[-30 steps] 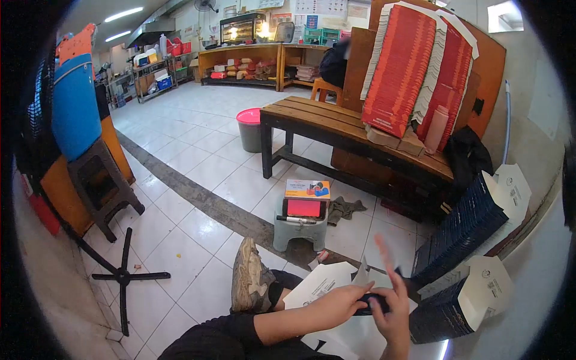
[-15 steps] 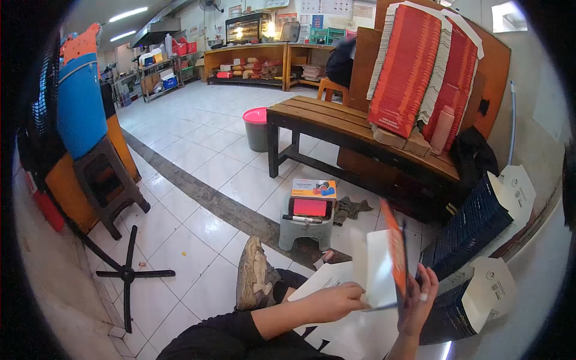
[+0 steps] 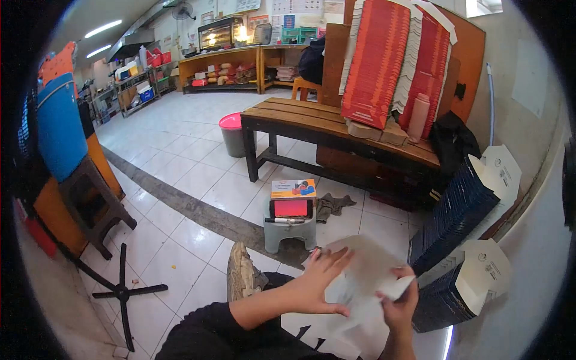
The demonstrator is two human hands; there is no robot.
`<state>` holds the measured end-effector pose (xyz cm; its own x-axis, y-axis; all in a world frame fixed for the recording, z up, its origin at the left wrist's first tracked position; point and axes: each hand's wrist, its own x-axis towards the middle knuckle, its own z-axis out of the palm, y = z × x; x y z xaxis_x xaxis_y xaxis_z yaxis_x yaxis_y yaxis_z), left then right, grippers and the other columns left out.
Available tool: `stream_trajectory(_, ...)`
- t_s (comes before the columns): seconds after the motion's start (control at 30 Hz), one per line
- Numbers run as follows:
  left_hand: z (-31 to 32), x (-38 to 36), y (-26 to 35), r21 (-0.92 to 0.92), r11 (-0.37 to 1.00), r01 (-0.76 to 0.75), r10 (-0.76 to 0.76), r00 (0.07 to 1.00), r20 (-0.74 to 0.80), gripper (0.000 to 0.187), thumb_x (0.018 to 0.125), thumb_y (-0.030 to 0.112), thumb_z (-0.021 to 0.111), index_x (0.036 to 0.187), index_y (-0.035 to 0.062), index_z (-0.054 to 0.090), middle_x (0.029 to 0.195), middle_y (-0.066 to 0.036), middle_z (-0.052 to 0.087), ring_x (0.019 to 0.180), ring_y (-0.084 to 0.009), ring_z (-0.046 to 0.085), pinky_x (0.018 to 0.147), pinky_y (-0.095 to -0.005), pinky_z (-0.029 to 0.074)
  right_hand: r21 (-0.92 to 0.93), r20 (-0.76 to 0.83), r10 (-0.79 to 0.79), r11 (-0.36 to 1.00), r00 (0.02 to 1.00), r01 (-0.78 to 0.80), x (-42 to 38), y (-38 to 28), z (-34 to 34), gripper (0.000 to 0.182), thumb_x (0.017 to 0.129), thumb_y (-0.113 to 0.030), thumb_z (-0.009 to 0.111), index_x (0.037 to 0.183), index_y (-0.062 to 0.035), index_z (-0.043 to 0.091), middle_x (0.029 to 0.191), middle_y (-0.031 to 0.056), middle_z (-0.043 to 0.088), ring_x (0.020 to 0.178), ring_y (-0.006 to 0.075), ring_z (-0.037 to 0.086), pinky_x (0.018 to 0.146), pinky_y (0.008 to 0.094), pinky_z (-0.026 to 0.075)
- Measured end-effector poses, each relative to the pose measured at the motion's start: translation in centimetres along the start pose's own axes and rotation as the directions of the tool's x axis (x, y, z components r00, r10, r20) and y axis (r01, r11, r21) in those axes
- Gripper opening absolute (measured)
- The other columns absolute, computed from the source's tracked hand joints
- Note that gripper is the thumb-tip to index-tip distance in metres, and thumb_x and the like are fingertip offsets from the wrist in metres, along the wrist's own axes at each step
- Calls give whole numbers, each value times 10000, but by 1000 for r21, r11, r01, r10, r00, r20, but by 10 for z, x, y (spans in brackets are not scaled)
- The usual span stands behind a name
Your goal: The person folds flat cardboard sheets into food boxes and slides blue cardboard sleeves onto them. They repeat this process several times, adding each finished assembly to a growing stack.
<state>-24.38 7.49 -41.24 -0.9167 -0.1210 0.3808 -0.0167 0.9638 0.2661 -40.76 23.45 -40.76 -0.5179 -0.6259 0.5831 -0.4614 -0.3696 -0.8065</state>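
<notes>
Over my lap, a white card sheet (image 3: pixel 375 264) shows its pale side up, slightly blurred. My left hand (image 3: pixel 318 282) lies against its left side with fingers spread. My right hand (image 3: pixel 401 300) is closed on the sheet's right edge, with the thumb on a bent flap. Beneath them, another white sheet with black marks (image 3: pixel 306 327) rests over my legs; the sheet above partly hides it. To the right of my right hand stand stacks of nested dark-blue cartons (image 3: pixel 453 219) with white insides.
A grey stool (image 3: pixel 290 234) ahead holds a small box (image 3: pixel 293 188), a phone (image 3: pixel 291 209) and a marker. Behind it, a wooden bench (image 3: pixel 336 129) bears red carton stacks (image 3: pixel 378 66). A bucket (image 3: pixel 238 141) stands left of the bench; a black cross-shaped base (image 3: pixel 122 293) is at left.
The card in my hands has turned from upright, with its orange and dark side showing, to pale side up. My left hand has gone from pinching to spread fingers. The view has shifted right.
</notes>
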Motion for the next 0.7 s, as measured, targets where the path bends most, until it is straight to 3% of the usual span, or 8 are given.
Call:
stream_trajectory(0.03, 8, 0, 4, -725, 689, -1, -109, 988, -105, 735, 837, 382, 677, 1388, 22, 349, 1447, -185, 310, 1343, -342, 327, 1106, -464, 285, -2, -12, 2, 1000, 1000, -2, 8, -10, 1, 421, 771, -109, 726, 1146, -35, 548, 1060, 73, 593, 1062, 183, 537, 925, 338, 415)
stream_trajectory(0.07, 12, 1, 8, -994, -48, -101, -261, 961, -85, 680, 888, 359, 642, 1397, 36, 327, 1460, -162, 303, 1337, -306, 348, 1093, -455, 310, -254, 298, -242, 912, 923, 321, 18, -23, 1, 485, 726, -94, 760, 1153, -28, 540, 1164, 128, 575, 1171, 240, 486, 982, 398, 383)
stream_trajectory(0.1, 11, 4, 7, -912, -408, -37, -398, 907, 141, 519, 938, 296, 594, 1337, 21, 408, 1396, -128, 420, 1250, -238, 465, 1026, -421, 401, -364, 623, -336, 675, 707, 642, 21, -29, 0, 550, 680, -78, 793, 1161, -21, 533, 1267, 184, 556, 1280, 297, 434, 1039, 458, 352)
stream_trajectory(0.27, -3, 17, 26, -924, -317, -216, -552, 834, -5, 313, 967, 169, 541, 1217, -18, 526, 1101, -93, 635, 1026, -201, 615, 911, -367, 493, 283, 207, -260, 939, 943, 197, 8, -19, 21, 654, 719, -213, 804, 1261, -23, 490, 1258, 208, 563, 1269, 367, 454, 1063, 491, 327)
stream_trajectory(0.33, 17, 9, 26, -998, 29, 62, -588, 808, 33, 250, 975, 112, 509, 1182, -23, 546, 1114, -89, 628, 1038, -176, 599, 888, -361, 505, 368, -40, -18, 929, 999, 32, 6, -18, 24, 571, 750, -200, 779, 1228, -10, 531, 1245, 208, 565, 1218, 342, 509, 1035, 450, 375)
stream_trajectory(0.37, 24, 7, 28, -999, 47, 8, -540, 841, -19, 247, 984, 98, 485, 1187, -26, 549, 1151, -88, 617, 1042, -164, 591, 884, -357, 511, -49, 98, -71, 996, 993, 76, 10, -13, 10, 463, 721, -174, 801, 1117, -8, 628, 1270, 201, 540, 1178, 303, 545, 983, 408, 447)
stream_trajectory(0.5, 27, -1, 16, -966, -246, -75, -426, 904, 38, 296, 991, 111, 470, 1265, 11, 520, 1232, -90, 578, 1078, -182, 580, 965, -371, 486, -159, 440, -187, 946, 878, 281, 16, -16, -14, 388, 585, -176, 881, 904, -20, 725, 1257, 243, 524, 1122, 322, 583, 910, 401, 517)
stream_trajectory(0.7, 31, 9, 48, -1000, -26, 5, -403, 915, 15, 326, 976, 116, 514, 1281, 5, 490, 1183, -67, 558, 1107, -182, 550, 961, -341, 453, -185, 57, -224, 955, 973, 230, -7, -2, 11, 376, 640, -74, 839, 987, -29, 701, 1264, 238, 535, 1116, 321, 591, 897, 399, 527)
